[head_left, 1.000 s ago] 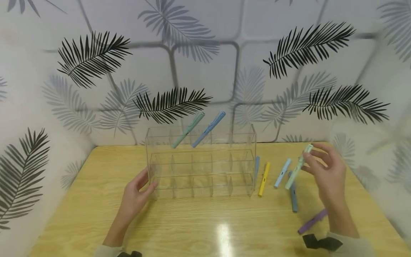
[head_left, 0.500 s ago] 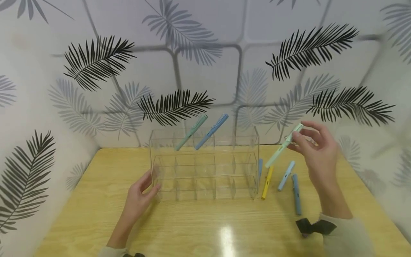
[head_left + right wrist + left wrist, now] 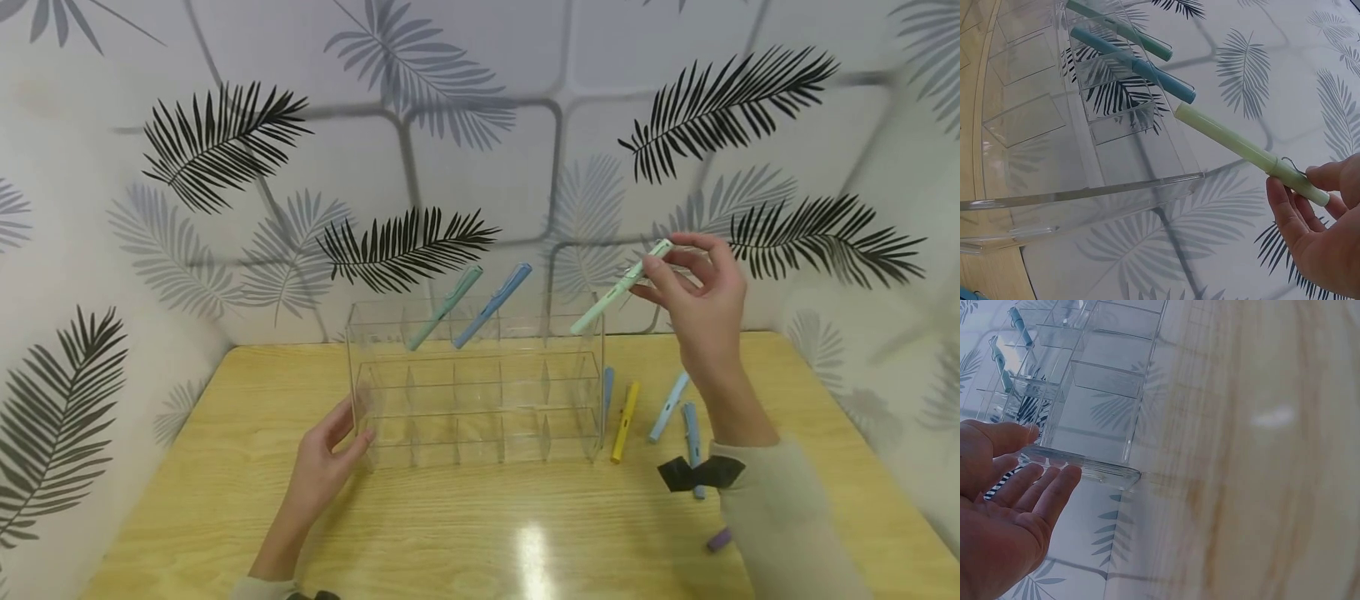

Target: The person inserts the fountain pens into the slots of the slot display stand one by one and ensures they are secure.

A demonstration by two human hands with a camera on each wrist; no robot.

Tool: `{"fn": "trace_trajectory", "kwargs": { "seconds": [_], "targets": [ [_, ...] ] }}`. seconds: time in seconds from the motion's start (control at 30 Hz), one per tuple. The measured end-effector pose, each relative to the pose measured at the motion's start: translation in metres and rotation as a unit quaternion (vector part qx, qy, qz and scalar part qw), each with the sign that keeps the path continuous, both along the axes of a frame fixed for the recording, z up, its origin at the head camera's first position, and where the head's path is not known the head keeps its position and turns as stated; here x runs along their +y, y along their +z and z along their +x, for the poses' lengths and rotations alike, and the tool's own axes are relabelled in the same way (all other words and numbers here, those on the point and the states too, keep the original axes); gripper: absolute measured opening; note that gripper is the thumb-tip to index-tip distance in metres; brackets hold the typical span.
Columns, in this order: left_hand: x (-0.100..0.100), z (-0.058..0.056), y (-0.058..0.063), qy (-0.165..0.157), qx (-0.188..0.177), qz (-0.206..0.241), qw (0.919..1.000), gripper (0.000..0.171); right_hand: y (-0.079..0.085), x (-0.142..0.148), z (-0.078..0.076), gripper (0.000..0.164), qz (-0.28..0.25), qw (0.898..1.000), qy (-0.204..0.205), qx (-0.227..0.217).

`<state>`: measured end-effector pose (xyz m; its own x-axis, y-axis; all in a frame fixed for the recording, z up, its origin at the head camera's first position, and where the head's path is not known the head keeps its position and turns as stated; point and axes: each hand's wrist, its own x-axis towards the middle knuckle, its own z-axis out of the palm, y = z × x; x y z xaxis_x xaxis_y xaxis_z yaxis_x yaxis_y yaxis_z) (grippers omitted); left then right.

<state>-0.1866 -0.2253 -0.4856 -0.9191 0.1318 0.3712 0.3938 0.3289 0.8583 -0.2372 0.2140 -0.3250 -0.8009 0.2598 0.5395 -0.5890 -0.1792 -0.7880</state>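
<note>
Pale green pen [image 3: 621, 288] moved toward 11 o'clock; right hand [image 3: 705, 292] pinches it, axis 2-to-8, lower tip by clear rack [image 3: 476, 385]; left hand [image 3: 326, 452] relaxed.

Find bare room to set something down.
Free: light wooden tabletop in front of the clear, compartmented plastic organiser, and left of the left hand. Crowded: right of the organiser, by the slim yellow pen and blue pens.

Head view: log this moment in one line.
right hand: pinches pale-green pen | left hand: at clear rack's left end | rack top row: teal-green pen, blue pen
</note>
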Motion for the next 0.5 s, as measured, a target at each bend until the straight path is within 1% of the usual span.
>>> {"fn": "trace_trajectory", "kwargs": {
  "seconds": [0.13,0.27,0.5],
  "targets": [
    [0.000,0.000,-0.001,-0.004,-0.001,0.005,1.0000,0.056,0.005,-0.006,-0.011,0.033,-0.009,1.000,0.016,-0.001],
    [-0.001,0.000,-0.002,-0.007,-0.005,0.010,0.9999,0.056,0.006,-0.012,-0.020,0.031,-0.016,0.999,0.026,-0.009],
    [0.000,0.000,0.000,0.003,-0.004,0.001,1.0000,0.056,0.007,-0.027,-0.031,0.029,-0.001,1.000,0.025,-0.016]
  ]
}}
